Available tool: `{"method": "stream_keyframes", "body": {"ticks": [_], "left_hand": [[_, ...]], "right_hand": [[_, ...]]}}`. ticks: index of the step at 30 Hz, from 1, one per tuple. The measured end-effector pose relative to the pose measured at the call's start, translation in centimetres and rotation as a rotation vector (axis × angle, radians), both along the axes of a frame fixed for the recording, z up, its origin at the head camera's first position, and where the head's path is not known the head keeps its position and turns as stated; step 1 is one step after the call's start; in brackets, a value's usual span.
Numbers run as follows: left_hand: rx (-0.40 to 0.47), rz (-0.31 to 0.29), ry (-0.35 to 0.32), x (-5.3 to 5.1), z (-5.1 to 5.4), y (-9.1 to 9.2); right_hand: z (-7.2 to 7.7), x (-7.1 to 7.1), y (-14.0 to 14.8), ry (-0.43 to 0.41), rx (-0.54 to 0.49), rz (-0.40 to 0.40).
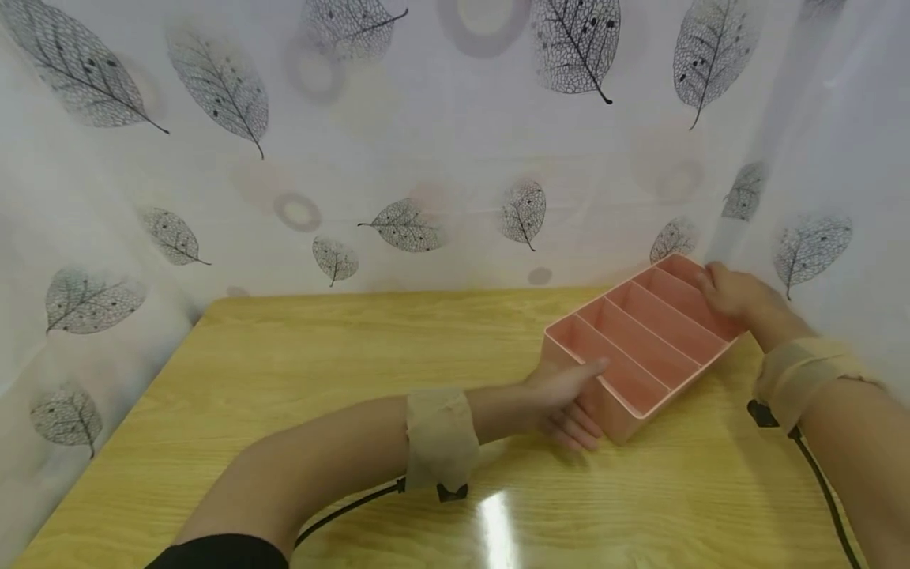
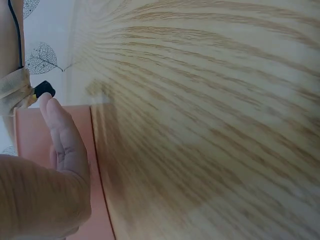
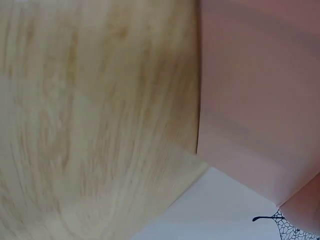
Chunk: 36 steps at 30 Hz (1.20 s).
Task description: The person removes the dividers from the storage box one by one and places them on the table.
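Observation:
A pink divided organizer box (image 1: 643, 316) sits at the right of the table in the head view, turned diagonally, its several long compartments facing up. My left hand (image 1: 569, 399) grips its near left corner, thumb over the rim and fingers along the outer wall. Those fingers (image 2: 65, 135) lie nearly straight beside the pink wall in the left wrist view. At the far right end, my right hand (image 1: 732, 292) holds the box by its rim. In the right wrist view the box wall (image 3: 255, 100) fills the right side, with a bit of hand (image 3: 305, 210) at the lower corner. I cannot tell whether the base touches the table fully.
The wood-grain table (image 1: 320, 356) extends to the left and front of the box. Behind it hangs a white curtain (image 1: 441, 158) with leaf prints. Black cables (image 1: 355, 503) run from the wrist cameras along both forearms.

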State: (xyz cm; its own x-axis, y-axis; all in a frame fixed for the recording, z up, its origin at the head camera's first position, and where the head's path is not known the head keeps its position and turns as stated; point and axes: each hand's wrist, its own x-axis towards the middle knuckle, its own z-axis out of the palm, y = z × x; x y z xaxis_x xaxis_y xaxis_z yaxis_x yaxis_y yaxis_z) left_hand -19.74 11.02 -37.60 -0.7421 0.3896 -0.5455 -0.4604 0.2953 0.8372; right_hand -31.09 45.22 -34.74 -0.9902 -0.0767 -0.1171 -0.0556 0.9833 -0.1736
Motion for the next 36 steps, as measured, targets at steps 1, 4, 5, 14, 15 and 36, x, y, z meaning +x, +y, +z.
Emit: {"method": "stream_keyframes", "body": {"ticks": [1,4,5,14,15,36], "left_hand": [[-0.015,0.024,-0.008,0.1,-0.1,0.4],[-0.051,0.066,-0.002,0.1,-0.3,0.8],[-0.064,0.065,0.004,0.0,-0.3,0.7],[-0.105,-0.022,0.025,-0.6,0.4,-1.1],[-0.107,-0.021,0.027,-0.6,0.4,-1.2],[-0.082,-0.065,0.090,-0.4,0.4,-5.8]], "right_hand": [[-0.1,0.0,0.0,0.001,-0.005,-0.007],[-0.3,-0.1,-0.5,0.011,-0.032,-0.028],[-0.4,-0.2,-0.7,0.014,-0.038,-0.036],[-0.4,-1.0,-2.5,0.012,-0.025,-0.068],[-0.3,-1.0,-2.7,0.009,-0.028,-0.071],[0.9,-0.3,-7.2,-0.004,-0.064,-0.066]]}}
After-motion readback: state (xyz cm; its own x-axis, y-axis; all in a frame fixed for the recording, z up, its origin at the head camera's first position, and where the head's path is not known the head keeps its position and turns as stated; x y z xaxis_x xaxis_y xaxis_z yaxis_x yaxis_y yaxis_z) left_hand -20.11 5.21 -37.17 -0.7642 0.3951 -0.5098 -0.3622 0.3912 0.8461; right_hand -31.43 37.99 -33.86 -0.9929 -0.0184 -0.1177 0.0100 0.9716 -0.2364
